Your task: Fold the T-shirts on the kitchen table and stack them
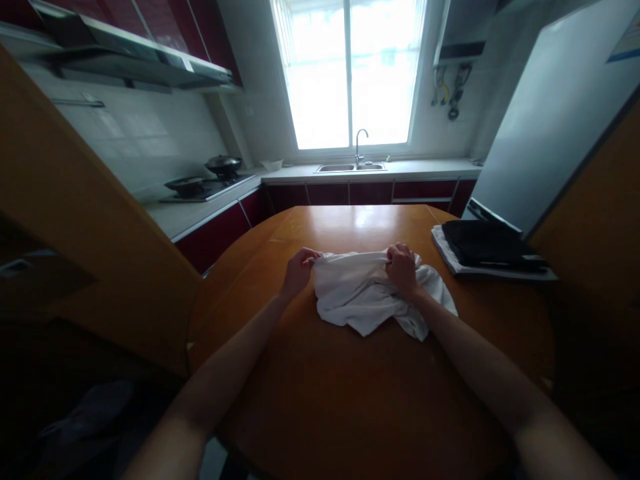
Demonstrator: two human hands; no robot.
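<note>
A crumpled white cloth garment [350,293] lies on the wooden table [350,393] in front of me; its exact kind does not show. My left hand [299,270] pinches its upper left corner between thumb and fingers. At the top edge further right, my right hand [401,265] is closed around a bunch of the fabric. Between the two hands the edge is stretched fairly straight. Below it the cloth hangs in loose folds on the tabletop, and part of it spreads out to the right, behind my right wrist.
On the table's right side sits a stack of folded dark and white cloth [483,243]. A fridge [565,120] rises behind it. Across the room are a sink [336,168] with a tap under the window, and a stove [210,190] carrying pans at left.
</note>
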